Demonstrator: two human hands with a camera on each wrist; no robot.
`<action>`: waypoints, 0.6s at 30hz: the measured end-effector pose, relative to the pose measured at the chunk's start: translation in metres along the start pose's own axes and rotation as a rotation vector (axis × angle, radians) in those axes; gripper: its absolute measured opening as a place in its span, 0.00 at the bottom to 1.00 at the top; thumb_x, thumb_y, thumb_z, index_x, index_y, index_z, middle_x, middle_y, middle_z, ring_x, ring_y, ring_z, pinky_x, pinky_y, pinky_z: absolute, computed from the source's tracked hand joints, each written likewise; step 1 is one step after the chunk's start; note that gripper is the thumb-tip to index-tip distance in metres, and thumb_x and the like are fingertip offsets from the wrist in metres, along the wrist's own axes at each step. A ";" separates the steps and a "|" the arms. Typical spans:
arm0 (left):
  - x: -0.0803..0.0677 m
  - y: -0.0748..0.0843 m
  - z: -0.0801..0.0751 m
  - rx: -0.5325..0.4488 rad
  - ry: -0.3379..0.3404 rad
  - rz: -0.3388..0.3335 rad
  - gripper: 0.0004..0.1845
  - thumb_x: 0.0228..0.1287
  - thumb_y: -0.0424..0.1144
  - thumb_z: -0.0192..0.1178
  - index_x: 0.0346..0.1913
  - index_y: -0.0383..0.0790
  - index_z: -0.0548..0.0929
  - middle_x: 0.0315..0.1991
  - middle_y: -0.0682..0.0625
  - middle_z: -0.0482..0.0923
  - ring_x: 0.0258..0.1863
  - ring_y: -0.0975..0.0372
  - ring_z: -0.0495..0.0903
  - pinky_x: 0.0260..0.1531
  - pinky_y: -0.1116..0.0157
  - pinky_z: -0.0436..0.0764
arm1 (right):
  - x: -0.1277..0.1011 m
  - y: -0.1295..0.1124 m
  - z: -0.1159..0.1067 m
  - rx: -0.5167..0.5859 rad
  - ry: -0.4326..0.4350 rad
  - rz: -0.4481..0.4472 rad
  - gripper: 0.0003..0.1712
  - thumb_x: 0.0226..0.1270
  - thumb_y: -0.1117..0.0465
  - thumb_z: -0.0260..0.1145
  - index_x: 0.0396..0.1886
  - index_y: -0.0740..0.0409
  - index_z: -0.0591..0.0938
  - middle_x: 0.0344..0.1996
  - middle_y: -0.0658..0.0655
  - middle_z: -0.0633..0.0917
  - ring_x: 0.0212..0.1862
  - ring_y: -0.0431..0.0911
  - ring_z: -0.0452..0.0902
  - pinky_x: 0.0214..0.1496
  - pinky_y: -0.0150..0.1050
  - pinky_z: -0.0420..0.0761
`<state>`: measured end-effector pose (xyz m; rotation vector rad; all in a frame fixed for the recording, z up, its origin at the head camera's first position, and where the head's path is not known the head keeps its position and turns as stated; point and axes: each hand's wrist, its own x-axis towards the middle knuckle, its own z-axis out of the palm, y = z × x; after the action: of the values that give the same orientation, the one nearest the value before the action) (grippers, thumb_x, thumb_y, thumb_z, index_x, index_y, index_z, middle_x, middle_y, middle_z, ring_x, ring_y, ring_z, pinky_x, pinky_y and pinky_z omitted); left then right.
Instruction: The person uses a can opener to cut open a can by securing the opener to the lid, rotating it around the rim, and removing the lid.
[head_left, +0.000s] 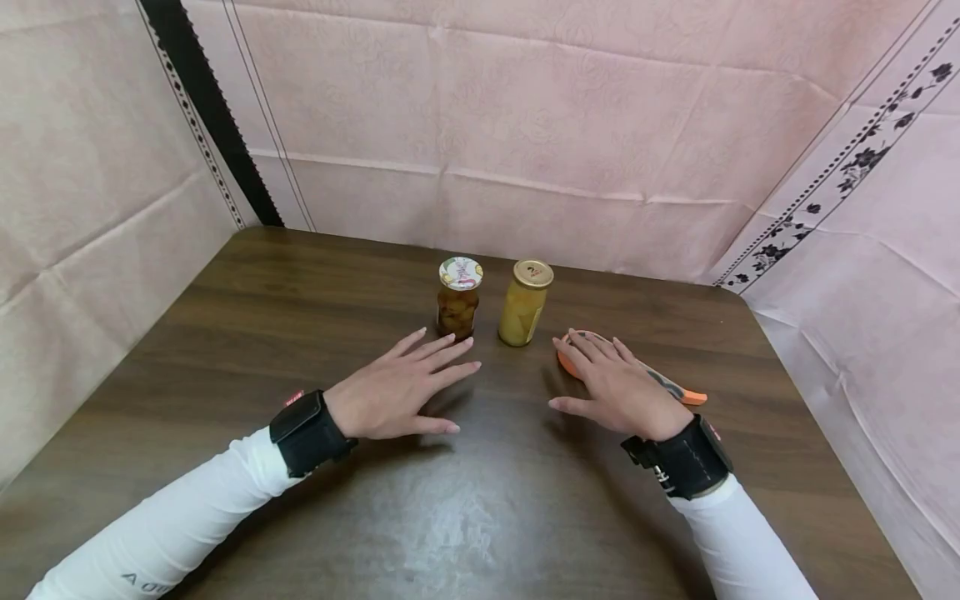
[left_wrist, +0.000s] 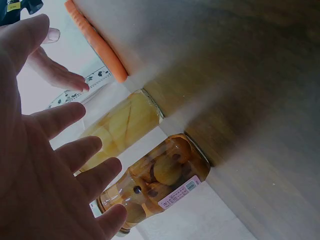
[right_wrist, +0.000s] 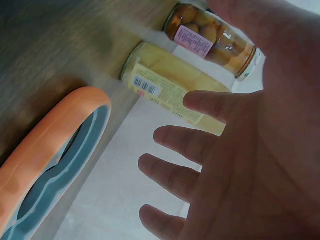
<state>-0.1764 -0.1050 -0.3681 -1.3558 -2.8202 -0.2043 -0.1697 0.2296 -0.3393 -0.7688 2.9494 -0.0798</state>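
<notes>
An orange jar opener (head_left: 675, 387) lies on the dark wood-grain worktop (head_left: 225, 333), right of two upright jars, with the person's right hand (head_left: 617, 388) spread over its rounded end; in the head view the fingers (head_left: 592, 346) are straight and cover the tool's loop, while the handle sticks out beyond the wrist toward the right edge of the worktop. The right wrist view shows the opener (right_wrist: 50, 165) as an orange ring with a blue-grey inner lining, lying flat, and the hand (right_wrist: 250, 165) above it with fingers apart and grasping nothing; whether they press the tool cannot be told from that angle. The left hand (head_left: 393, 385) is flat with fingers extended and fanned, its tips just short of the dark jar (head_left: 458, 297), which has a patterned white lid and holds round brownish fruit. Seen from the left wrist, that jar (left_wrist: 160, 180) sits just beyond the fingertips (left_wrist: 112, 222), apart from them. Just beside it on the right stands the yellow jar (head_left: 525, 303) with a gold lid, filled with pale yellow pieces; a barcode label shows on its side in the right wrist view (right_wrist: 170, 90). The two jars stand close together without touching. Both forearms wear white sleeves (head_left: 187, 517) and black wrist straps (head_left: 309, 432). Pink patterned cloth (head_left: 525, 125) hangs behind and to both sides of the worktop
</notes>
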 end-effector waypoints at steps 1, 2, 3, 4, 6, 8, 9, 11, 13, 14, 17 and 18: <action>0.000 0.000 0.000 0.000 -0.002 0.000 0.44 0.67 0.69 0.56 0.80 0.53 0.60 0.83 0.48 0.49 0.82 0.52 0.50 0.80 0.42 0.45 | 0.000 0.001 0.000 0.002 -0.002 0.001 0.50 0.69 0.34 0.63 0.80 0.55 0.59 0.80 0.63 0.59 0.80 0.61 0.52 0.80 0.63 0.51; 0.000 0.000 0.000 0.001 -0.003 0.001 0.44 0.67 0.69 0.56 0.80 0.52 0.60 0.83 0.48 0.49 0.82 0.51 0.51 0.80 0.42 0.45 | 0.001 0.002 0.000 0.002 -0.004 0.002 0.50 0.69 0.35 0.64 0.80 0.56 0.59 0.79 0.64 0.60 0.80 0.62 0.52 0.80 0.63 0.51; 0.000 0.000 0.000 0.003 -0.004 0.000 0.44 0.67 0.69 0.56 0.80 0.53 0.60 0.83 0.48 0.48 0.82 0.51 0.51 0.80 0.43 0.45 | 0.001 0.003 0.000 0.005 -0.009 0.006 0.50 0.69 0.35 0.64 0.80 0.56 0.59 0.79 0.64 0.59 0.80 0.62 0.52 0.80 0.64 0.51; 0.000 0.000 0.000 0.003 -0.006 0.000 0.44 0.67 0.69 0.56 0.80 0.53 0.59 0.83 0.48 0.48 0.82 0.51 0.51 0.80 0.43 0.45 | 0.001 0.004 0.000 0.006 -0.015 0.008 0.50 0.69 0.35 0.64 0.80 0.56 0.59 0.79 0.64 0.59 0.80 0.62 0.52 0.80 0.64 0.51; 0.000 0.000 0.000 0.004 -0.007 0.000 0.44 0.68 0.69 0.55 0.80 0.52 0.60 0.83 0.49 0.48 0.81 0.51 0.51 0.80 0.43 0.45 | 0.001 0.005 0.000 0.008 -0.021 0.008 0.50 0.69 0.36 0.64 0.80 0.56 0.59 0.79 0.63 0.59 0.80 0.63 0.52 0.80 0.64 0.51; 0.000 0.000 0.000 0.002 -0.004 0.002 0.44 0.68 0.68 0.56 0.79 0.52 0.60 0.83 0.48 0.49 0.81 0.51 0.51 0.80 0.43 0.45 | 0.002 0.007 0.000 0.004 -0.022 0.010 0.49 0.69 0.36 0.64 0.80 0.56 0.59 0.79 0.63 0.60 0.80 0.63 0.53 0.80 0.64 0.51; 0.000 0.000 0.000 0.003 -0.003 0.002 0.43 0.68 0.69 0.56 0.79 0.52 0.60 0.82 0.48 0.50 0.81 0.51 0.51 0.80 0.43 0.46 | 0.002 0.007 0.000 0.003 -0.022 0.011 0.49 0.70 0.36 0.63 0.80 0.56 0.59 0.79 0.63 0.60 0.80 0.63 0.53 0.80 0.64 0.51; -0.001 0.000 0.000 0.004 -0.003 0.003 0.43 0.68 0.69 0.55 0.79 0.52 0.60 0.82 0.47 0.50 0.81 0.51 0.52 0.80 0.43 0.46 | 0.001 0.007 0.000 0.000 -0.023 0.014 0.49 0.70 0.36 0.63 0.80 0.57 0.60 0.79 0.64 0.60 0.80 0.63 0.53 0.80 0.64 0.51; -0.001 0.000 0.000 0.008 -0.006 0.003 0.43 0.68 0.70 0.54 0.79 0.52 0.60 0.82 0.47 0.50 0.81 0.52 0.52 0.80 0.43 0.46 | 0.001 0.008 0.000 0.005 -0.028 0.026 0.49 0.70 0.36 0.63 0.80 0.57 0.59 0.79 0.64 0.61 0.80 0.63 0.53 0.80 0.65 0.51; -0.001 0.000 0.000 0.009 -0.008 0.004 0.44 0.68 0.70 0.54 0.79 0.52 0.60 0.82 0.47 0.50 0.81 0.51 0.52 0.80 0.43 0.46 | 0.001 0.009 -0.001 0.012 -0.034 0.034 0.48 0.70 0.36 0.63 0.80 0.57 0.59 0.79 0.64 0.60 0.80 0.63 0.53 0.79 0.66 0.51; -0.001 -0.001 0.001 0.008 -0.010 0.007 0.43 0.68 0.70 0.53 0.79 0.52 0.60 0.82 0.47 0.50 0.81 0.51 0.52 0.80 0.43 0.46 | 0.001 0.011 -0.001 0.034 -0.044 0.055 0.48 0.71 0.36 0.63 0.80 0.56 0.59 0.79 0.64 0.60 0.80 0.63 0.52 0.79 0.67 0.50; -0.001 -0.001 0.001 0.006 -0.011 0.007 0.43 0.68 0.69 0.53 0.79 0.51 0.60 0.82 0.47 0.50 0.81 0.51 0.52 0.80 0.43 0.46 | 0.001 0.012 -0.001 0.041 -0.046 0.062 0.48 0.71 0.36 0.63 0.80 0.56 0.59 0.79 0.64 0.59 0.80 0.62 0.52 0.79 0.67 0.49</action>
<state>-0.1762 -0.1061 -0.3695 -1.3698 -2.8216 -0.1883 -0.1766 0.2397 -0.3395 -0.6636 2.9153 -0.1166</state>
